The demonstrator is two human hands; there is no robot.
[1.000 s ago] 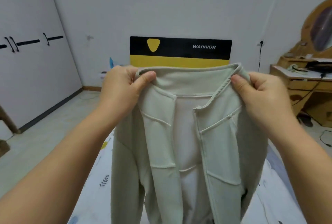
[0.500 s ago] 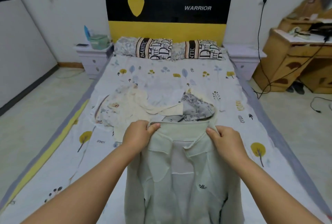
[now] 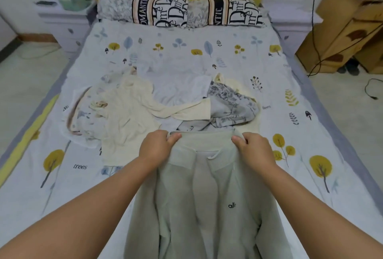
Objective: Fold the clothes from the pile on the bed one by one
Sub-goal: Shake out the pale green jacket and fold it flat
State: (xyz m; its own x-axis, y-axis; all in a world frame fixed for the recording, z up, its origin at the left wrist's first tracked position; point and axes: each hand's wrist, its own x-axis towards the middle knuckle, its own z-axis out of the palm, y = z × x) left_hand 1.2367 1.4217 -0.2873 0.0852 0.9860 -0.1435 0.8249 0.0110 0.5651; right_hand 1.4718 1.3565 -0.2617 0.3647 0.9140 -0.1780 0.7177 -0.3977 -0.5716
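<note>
Left hand (image 3: 155, 148) and right hand (image 3: 254, 150) each pinch the collar edge of the pale green jacket (image 3: 207, 202), one grip at either shoulder; the garment trails from them toward the viewer over the bed (image 3: 207, 55). Risk: its collar lies just beside the clothes pile (image 3: 145, 109), so spreading may snag loose items or crease the hanging sleeves.

Left hand (image 3: 154, 147) and right hand (image 3: 256, 150) are seen bare; forearms uncovered, no sleeves, rings or watch shown.
</note>
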